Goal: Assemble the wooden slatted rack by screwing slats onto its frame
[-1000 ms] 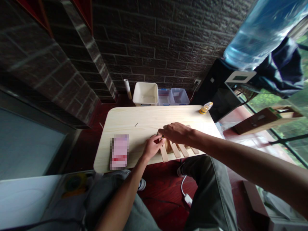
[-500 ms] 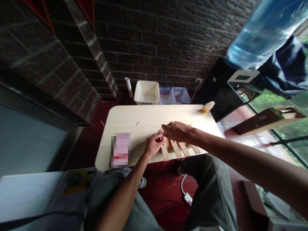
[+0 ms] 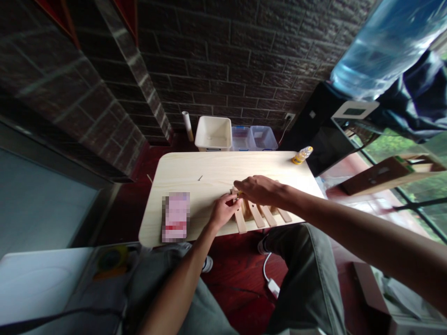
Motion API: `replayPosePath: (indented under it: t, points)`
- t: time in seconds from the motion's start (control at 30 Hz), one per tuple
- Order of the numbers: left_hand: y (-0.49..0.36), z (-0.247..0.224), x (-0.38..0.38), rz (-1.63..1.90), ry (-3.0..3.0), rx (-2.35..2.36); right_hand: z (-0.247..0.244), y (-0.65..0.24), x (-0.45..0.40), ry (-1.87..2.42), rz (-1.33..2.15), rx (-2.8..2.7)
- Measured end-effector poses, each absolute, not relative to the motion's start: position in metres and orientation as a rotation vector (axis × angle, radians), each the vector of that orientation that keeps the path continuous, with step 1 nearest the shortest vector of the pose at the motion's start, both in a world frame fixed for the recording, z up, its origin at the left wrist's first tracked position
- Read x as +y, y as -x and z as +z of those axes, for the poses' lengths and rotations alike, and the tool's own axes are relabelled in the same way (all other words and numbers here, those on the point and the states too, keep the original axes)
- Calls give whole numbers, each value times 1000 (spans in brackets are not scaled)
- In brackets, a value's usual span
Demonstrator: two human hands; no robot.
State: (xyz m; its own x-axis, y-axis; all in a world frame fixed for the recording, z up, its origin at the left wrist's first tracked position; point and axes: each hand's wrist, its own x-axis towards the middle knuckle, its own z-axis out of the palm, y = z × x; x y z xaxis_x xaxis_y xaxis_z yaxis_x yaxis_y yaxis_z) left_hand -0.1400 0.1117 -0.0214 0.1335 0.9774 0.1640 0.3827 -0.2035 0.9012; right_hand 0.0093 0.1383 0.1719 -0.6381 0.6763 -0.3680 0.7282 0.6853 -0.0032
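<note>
Several pale wooden slats (image 3: pixel 256 215), some with a dark hole, lie side by side over brownish wooden pieces near the table's front edge. My right hand (image 3: pixel 256 187) is closed from above over the leftmost slat, around what looks like a screwdriver (image 3: pixel 239 193); only a small yellow part of it shows. Just below, my left hand (image 3: pixel 224 210) has thumb and fingertips pinched at the same slat, on something small that I cannot make out. A thin dark screw-like piece (image 3: pixel 199 178) lies apart on the table, left of the hands.
The pale wooden table (image 3: pixel 185 163) also bears a blurred pink item (image 3: pixel 176 216) at left and a yellow-based clear bottle (image 3: pixel 302 156) at the back right corner. Behind it stand a cream bin (image 3: pixel 213 144) and clear plastic boxes (image 3: pixel 263 139). A power strip (image 3: pixel 273 288) lies on the floor.
Both hands stay at the leftmost slat. My right hand has turned very slightly, and a little more yellow shows beneath it. The rest is unchanged apart from a slight camera shift.
</note>
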Motion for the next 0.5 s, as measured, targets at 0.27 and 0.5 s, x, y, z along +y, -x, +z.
replayPosePath:
  t: [0.27,0.5]
  points:
    - [140,-26,113,1058,-1677,1310,166,-8,135,-1203,-188,2519]
    - [139,-26,114,1058,-1689,1264,171,-11,136,-1033,-182,2585]
